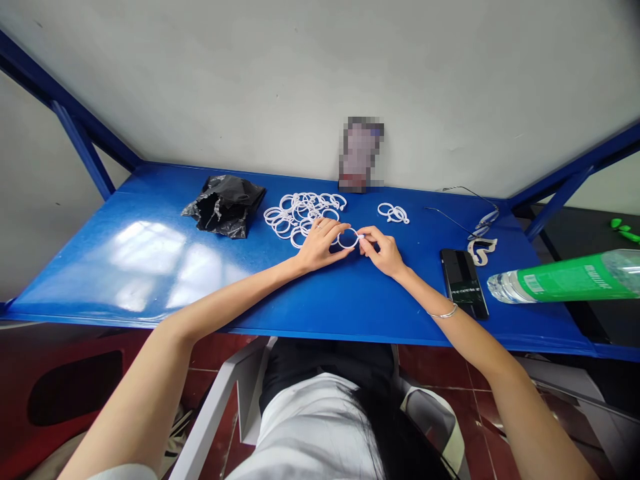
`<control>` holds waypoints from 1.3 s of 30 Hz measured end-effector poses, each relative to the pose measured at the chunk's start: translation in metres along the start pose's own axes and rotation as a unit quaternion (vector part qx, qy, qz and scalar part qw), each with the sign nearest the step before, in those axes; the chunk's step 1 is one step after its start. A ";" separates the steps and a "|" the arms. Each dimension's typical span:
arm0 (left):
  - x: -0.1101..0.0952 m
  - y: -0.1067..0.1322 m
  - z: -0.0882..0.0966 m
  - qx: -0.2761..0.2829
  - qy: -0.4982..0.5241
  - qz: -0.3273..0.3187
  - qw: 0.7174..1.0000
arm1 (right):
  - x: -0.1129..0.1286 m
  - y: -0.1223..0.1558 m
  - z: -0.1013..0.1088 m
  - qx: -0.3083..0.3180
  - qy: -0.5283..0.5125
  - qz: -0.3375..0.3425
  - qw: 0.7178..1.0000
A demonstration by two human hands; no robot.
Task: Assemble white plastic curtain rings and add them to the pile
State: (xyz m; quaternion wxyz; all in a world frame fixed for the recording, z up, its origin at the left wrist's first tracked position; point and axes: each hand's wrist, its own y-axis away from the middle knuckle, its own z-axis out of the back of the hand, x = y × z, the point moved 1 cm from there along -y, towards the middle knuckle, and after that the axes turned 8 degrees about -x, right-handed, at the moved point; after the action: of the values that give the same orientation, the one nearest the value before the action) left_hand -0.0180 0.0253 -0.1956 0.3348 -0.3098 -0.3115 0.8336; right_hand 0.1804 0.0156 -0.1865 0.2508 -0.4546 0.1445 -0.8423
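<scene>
Between my two hands is a white plastic ring with a small eyelet, like a curtain ring. My left hand grips it from the left, thumb below and fingers above. The fingertips of my right hand pinch its right side at the eyelet, which they partly cover. A loose pile of similar white rings lies just behind my left hand, and that hand hides part of it. A few more white rings lie apart, behind my right hand.
A crumpled black plastic bag lies left on the blue table. A blurred upright phone-like object leans against the wall. To the right are eyeglasses, a black phone, a pale curved piece and a green-labelled bottle.
</scene>
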 end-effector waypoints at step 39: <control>-0.003 0.000 0.001 -0.012 -0.015 -0.006 1.000 | -0.002 0.002 0.002 0.013 -0.102 -0.039 0.994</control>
State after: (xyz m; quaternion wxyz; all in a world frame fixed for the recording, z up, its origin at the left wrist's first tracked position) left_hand -0.0168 0.0233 -0.1942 0.3316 -0.2998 -0.3282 0.8321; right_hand 0.1834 0.0157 -0.1880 0.2367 -0.5404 0.0890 -0.8025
